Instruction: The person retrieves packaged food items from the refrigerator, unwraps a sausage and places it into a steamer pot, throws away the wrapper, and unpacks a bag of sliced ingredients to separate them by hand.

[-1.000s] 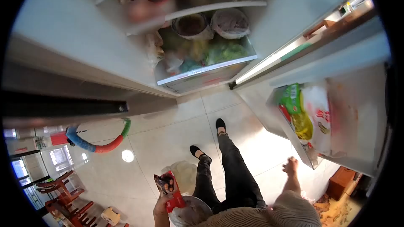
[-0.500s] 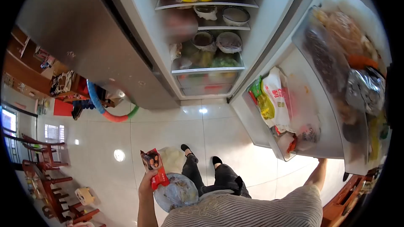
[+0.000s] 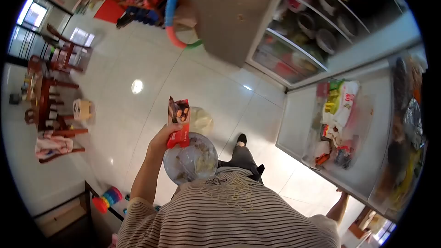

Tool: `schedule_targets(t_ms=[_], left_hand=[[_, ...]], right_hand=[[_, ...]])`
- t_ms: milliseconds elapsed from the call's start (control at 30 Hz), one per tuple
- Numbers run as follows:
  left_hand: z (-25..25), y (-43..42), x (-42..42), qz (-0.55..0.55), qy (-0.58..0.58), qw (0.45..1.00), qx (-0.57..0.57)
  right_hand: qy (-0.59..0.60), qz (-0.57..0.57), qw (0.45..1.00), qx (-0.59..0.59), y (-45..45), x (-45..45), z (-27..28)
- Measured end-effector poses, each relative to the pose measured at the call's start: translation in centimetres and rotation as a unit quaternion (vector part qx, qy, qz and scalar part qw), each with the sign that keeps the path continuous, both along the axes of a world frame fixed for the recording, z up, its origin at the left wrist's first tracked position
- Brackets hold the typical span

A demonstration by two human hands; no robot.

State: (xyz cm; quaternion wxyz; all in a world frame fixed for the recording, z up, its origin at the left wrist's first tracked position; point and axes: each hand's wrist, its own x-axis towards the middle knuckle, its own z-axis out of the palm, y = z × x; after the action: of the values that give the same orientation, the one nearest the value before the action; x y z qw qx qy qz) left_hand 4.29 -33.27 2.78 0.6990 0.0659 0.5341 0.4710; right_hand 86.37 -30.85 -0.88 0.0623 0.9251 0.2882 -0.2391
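Note:
My left hand [image 3: 170, 136] is closed around the lower part of a red packet [image 3: 183, 121] with a food picture on its front. Just below it is a round container [image 3: 183, 160] with a greyish film and pale and brown bits showing; I cannot tell whether it is covered or lined. A pale, translucent round thing [image 3: 202, 120] lies beyond it, near the floor. Far to the right, my right hand [image 3: 342, 193] grips the outer edge of the open refrigerator door [image 3: 294, 133], its fingers partly hidden.
Door shelves hold bagged food, including a white and green bag [image 3: 347, 103] and a foil-wrapped item [image 3: 413, 119]. Covered bowls [image 3: 327, 41] stand inside the refrigerator [image 3: 275, 71]. A coloured ring [image 3: 170, 18], wooden chairs [image 3: 73, 48], a small stool [image 3: 82, 109] and stacking rings [image 3: 108, 199] are to the left.
My view has swung to the left, so the refrigerator now lies at the upper right. The red packet stays in my left hand, and my right hand remains at the door edge.

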Motion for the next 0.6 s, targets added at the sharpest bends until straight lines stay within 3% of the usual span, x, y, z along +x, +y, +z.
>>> schedule_targets(t_ms=[400, 500, 533, 567, 600], left_hand=[[6.5, -16.4, -22.6, 0.102, 0.0, 0.992, 0.075], [8.0, -21.8, -29.6, 0.125, -0.006, 0.989, 0.085], [7.8, -23.2, -31.3, 0.135, -0.018, 0.987, 0.09], [7.6, -24.6, -33.3, 0.145, -0.027, 0.984, 0.097], [8.1, -25.9, -35.0, 0.167, -0.023, 0.979, 0.115]], right_hand=[[0.016, 0.102, 0.979, -0.177, -7.6, -25.0, 9.5], [0.052, 0.124, 0.965, -0.225, -9.4, -36.4, 12.1], [0.053, 0.086, 0.971, -0.216, -9.6, -41.2, 13.0], [0.079, 0.131, 0.949, -0.275, -9.6, -41.9, 10.3], [0.077, 0.334, 0.854, -0.391, -8.9, -46.1, 9.9]])
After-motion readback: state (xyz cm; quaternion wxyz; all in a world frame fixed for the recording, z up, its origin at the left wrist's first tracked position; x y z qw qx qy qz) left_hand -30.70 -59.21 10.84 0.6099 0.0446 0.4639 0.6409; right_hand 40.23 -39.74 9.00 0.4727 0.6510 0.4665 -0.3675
